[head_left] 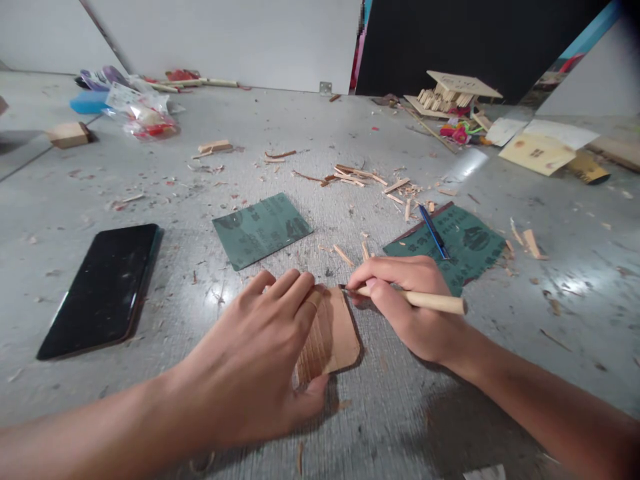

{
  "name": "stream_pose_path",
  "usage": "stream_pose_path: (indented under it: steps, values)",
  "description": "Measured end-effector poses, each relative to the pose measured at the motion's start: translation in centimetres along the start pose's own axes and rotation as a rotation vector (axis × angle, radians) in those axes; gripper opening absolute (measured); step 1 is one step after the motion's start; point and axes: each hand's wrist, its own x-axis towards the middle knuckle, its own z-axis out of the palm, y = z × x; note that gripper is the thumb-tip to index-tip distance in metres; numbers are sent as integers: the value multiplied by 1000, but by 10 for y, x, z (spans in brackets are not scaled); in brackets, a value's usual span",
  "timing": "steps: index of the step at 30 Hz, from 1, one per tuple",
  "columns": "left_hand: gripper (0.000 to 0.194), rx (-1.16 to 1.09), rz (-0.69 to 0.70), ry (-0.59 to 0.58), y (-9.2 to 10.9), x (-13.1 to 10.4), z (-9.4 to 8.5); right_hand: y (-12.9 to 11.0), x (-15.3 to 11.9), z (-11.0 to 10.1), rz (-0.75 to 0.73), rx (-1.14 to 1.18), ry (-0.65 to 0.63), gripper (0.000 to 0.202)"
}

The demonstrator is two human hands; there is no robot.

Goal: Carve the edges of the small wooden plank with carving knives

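A flat wooden piece with rounded corners (343,333) lies on the grey table (200,407). Over its left part rests my left hand (270,347), fingers bent across the far edge and thumb at the near edge, pressing or gripping it. My right hand (420,307) is closed around a tool with a light wooden handle (435,301); the dark tip touches or hovers just by the far right corner of the piece. Beyond the hands lie a green sandpaper sheet (263,230) and another green sheet (465,243) with a blue pen (434,232) across it.
A black phone (103,287) lies at left. Wood shavings (360,177) are scattered beyond the hands. Plastic bags (145,113) and a wooden block (69,135) are at the back left, a small wooden model (450,93) and a cream box (543,150) at the back right.
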Motion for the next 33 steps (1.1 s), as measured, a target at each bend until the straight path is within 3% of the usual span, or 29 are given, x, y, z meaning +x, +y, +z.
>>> stream_pose_path:
  steps: [5, 15, 24, 28, 33]
  values:
    - [51, 2, 8, 21, 0, -1, 1, -1, 1, 1, -6, -32, 2, 26]
    - [42, -10, -8, -13, 0, 2, -1, 0, 2, 3, 13, -38, 9, 26]
    - [56, 26, 23, 33, -1, 0, 2, -3, 3, 5, 35, -66, 23, 26]
    - [63, 58, 47, 48, 3, 1, 6, -7, 5, 7, 11, -105, 8, 26]
    - [57, 156, 59, 76, 9, 0, 14, -8, 6, 10, -28, -119, -8, 27]
